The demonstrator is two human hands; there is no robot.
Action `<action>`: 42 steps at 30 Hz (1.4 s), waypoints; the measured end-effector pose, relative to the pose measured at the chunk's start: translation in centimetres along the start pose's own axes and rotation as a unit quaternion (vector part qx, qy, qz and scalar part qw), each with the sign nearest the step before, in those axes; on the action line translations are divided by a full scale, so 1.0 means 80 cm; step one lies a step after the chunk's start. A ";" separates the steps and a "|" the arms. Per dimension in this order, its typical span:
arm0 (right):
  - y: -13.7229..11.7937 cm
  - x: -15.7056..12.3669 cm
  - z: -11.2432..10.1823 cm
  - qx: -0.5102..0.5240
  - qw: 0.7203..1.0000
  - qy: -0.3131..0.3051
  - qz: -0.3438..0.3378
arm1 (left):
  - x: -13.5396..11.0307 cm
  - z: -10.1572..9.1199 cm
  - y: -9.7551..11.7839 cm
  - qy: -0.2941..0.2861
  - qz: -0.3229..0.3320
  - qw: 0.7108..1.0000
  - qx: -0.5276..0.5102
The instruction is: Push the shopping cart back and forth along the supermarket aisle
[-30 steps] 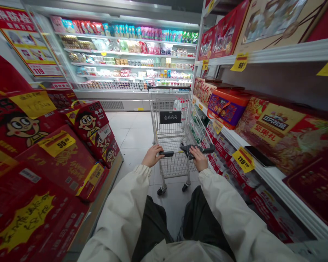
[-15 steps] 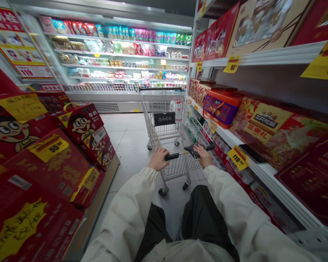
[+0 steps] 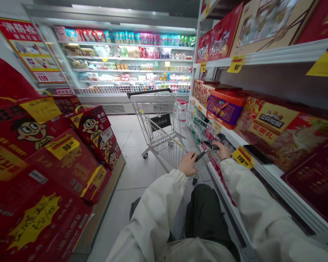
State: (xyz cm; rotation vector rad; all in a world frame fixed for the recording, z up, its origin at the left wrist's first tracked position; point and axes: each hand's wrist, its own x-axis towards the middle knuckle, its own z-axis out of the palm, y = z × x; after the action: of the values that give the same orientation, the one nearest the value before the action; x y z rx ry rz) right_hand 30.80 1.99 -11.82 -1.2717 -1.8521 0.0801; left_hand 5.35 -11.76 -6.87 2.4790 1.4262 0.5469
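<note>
My left hand grips the black handle of a wire shopping cart. My right hand is closed on the same handle farther right, beside a dark grey cloth-like item draped over it. The cart's front points to the left of the aisle, and its near end comes close to the right shelf. Inside the basket stands a group of clear plastic bottles, partly hidden by the wire. Cream sleeves cover both my arms.
Red cartons of boxed milk with yellow price signs are stacked on the left. White shelves with gift boxes line the right. A phone lies on the shelf edge. A refrigerated display case stands ahead, beyond the tiled floor.
The cart has swung, its front turning to the left. My hands and the handle have moved right in view, nearer the right shelf. Both hands still hold the handle.
</note>
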 end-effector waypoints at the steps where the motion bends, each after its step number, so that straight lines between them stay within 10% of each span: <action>1: -0.004 -0.002 -0.003 0.005 1.000 -0.007 0.006 | 0.005 0.007 0.005 -0.015 0.003 1.000 -0.006; 12: -0.080 -0.070 -0.017 0.009 1.000 0.007 0.010 | 0.049 0.060 0.025 -0.003 0.046 0.994 -0.101; 17: -0.105 -0.099 -0.013 -0.035 0.999 0.033 -0.010 | 0.038 0.009 -0.004 0.145 -0.005 0.989 -0.015; 23: -0.151 -0.113 0.016 -0.080 0.993 0.044 -0.080 | 0.039 -0.069 -0.078 0.119 -0.190 0.965 0.139; 29: -0.167 -0.104 0.047 -0.076 0.991 0.057 -0.092 | 0.029 -0.072 -0.101 0.123 -0.139 0.963 0.197; 42: -0.125 -0.077 0.012 -0.043 0.996 0.041 -0.060 | 0.029 -0.071 -0.067 0.115 -0.135 0.973 0.148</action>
State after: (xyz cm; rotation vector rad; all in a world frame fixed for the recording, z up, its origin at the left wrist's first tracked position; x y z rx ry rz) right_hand 23.55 -7.26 -11.29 -1.2002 -1.8730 -0.1158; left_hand -0.16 -7.02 -3.29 2.4349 2.0322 0.6189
